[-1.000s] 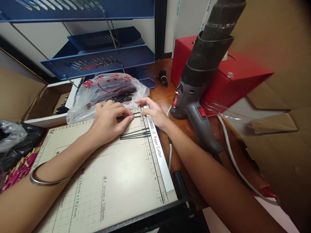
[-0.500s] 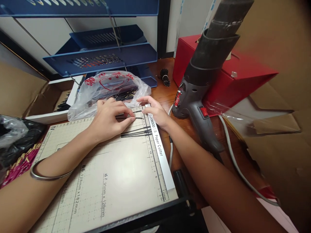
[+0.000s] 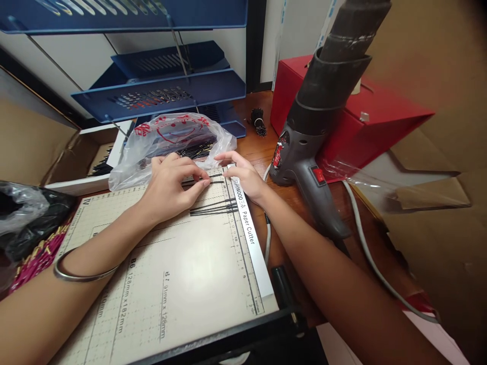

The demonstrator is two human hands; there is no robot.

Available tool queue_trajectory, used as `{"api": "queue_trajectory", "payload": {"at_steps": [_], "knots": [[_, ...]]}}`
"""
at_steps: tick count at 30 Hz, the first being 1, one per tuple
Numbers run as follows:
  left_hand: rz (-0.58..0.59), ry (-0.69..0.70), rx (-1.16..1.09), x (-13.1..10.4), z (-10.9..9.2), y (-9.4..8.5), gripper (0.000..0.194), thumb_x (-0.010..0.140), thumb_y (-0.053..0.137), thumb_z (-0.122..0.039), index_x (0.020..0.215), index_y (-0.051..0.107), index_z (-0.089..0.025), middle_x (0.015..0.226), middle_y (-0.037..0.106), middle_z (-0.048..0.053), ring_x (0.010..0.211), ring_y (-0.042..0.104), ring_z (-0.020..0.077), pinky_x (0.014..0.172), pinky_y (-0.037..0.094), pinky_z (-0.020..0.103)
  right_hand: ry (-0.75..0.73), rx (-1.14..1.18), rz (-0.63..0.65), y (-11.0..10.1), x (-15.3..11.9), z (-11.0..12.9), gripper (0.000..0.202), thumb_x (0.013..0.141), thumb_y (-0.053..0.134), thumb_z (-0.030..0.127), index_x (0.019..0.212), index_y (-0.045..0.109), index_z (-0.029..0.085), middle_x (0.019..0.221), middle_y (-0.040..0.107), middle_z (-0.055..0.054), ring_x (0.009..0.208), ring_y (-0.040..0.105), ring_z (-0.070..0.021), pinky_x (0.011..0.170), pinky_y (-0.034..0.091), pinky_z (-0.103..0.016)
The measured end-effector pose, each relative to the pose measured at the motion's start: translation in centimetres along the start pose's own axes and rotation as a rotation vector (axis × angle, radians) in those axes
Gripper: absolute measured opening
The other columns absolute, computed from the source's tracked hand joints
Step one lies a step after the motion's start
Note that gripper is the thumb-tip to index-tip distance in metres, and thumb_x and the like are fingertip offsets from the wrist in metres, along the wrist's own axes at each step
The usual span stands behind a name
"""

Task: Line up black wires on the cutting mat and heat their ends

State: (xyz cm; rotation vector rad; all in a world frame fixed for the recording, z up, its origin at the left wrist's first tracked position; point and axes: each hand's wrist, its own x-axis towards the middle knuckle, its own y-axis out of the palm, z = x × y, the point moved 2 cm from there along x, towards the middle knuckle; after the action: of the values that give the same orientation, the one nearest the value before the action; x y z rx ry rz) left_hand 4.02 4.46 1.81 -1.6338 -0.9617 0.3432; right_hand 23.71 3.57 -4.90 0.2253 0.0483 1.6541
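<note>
Held cord, head view: it has moved slightly toward the far edge of the paper cutter board with the left hand since half a second ago, and the gap to the far cord has narrowed.
Left hand: thumb and fingertips are pinched together on the held cord, near the board's far edge; the cord's end sticks out toward the ruler marks.
Right hand: index finger and thumb stand apart at the far end of the white strip, the thumb tip by the end of the far cord; whether it presses on that cord, I cannot tell.
Laid cords: several thin black ones lie side by side on the board, nearer the wearer than the held one, their ends reaching the ruler beside the white strip.
Bangle: metal, around the left forearm.
Plastic bag: clear with red print, just beyond the board, with black cords inside.
Blue rack: tiered, behind the bag.
Banded bundle: black, on the wooden table between rack and red box.
Heat gun: upright, nozzle up, right of the board, in front of the red box.
Magenta cords: gold-tipped, beyond the left forearm, beside a black bag.
</note>
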Motion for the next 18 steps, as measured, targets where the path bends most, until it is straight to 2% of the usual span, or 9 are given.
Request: {"api": "queue_trajectory", "payload": {"at_steps": [18], "knots": [[0.015,-0.035,0.023,0.17,0.2,0.42,0.036,0.096,0.061,-0.051,0.085,0.081,-0.024,0.094,0.081,0.008,0.096,0.062,0.0306,0.092,0.033,0.049,0.007,0.007,0.005,0.07,0.16,-0.1,0.047,0.06,0.065,0.036,0.105,0.065,0.025,0.114,0.064,-0.006,0.126,0.058,-0.0311,0.126,0.042,-0.051]]}}
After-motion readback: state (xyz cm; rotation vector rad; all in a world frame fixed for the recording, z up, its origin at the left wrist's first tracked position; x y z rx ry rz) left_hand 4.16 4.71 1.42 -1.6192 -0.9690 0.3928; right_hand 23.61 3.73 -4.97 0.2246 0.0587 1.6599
